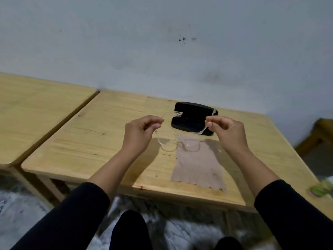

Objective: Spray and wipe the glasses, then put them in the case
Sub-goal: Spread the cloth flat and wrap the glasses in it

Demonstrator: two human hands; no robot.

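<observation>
Clear-framed glasses [178, 144] hang in the air above the wooden table [111, 141], lenses down and temples spread. My left hand [142, 132] pinches the left temple near its tip. My right hand [225, 130] pinches the right temple. Behind the glasses lies a black case [193, 120], open, with its lid toward the wall. A beige wiping cloth [198, 165] lies flat on the table under and in front of the glasses. No spray bottle is in view.
A second wooden table [36, 112] stands to the left, separated by a narrow gap. A grey wall [162, 42] runs close behind both tables. At the far right edge lies a green item [322, 189], and a wooden piece of furniture [317, 136] stands beyond it.
</observation>
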